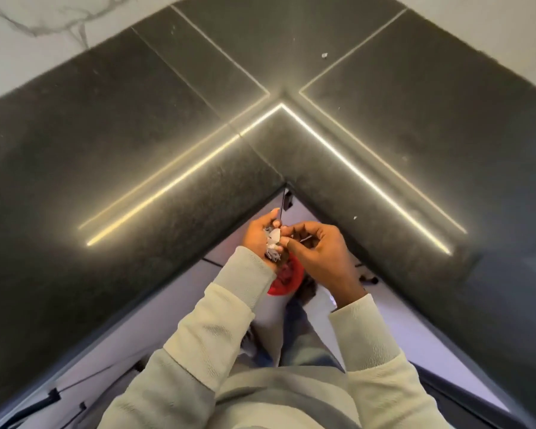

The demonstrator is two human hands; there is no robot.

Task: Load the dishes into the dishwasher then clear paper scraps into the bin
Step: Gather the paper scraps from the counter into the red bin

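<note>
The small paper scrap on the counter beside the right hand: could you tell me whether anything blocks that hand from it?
Nothing visible does: only dark counter lies between the right hand and the scrap.

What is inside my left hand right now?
Pale paper scraps lie bunched in the left hand; the right hand pinches at them. Anything deeper in the palm is covered.

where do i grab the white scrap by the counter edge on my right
Pinch the white scrap whole from straight above, thumb and forefinger: it is tiny and lies on the flat countertop. The right hand is nearer; the left hand holds scraps.
</note>
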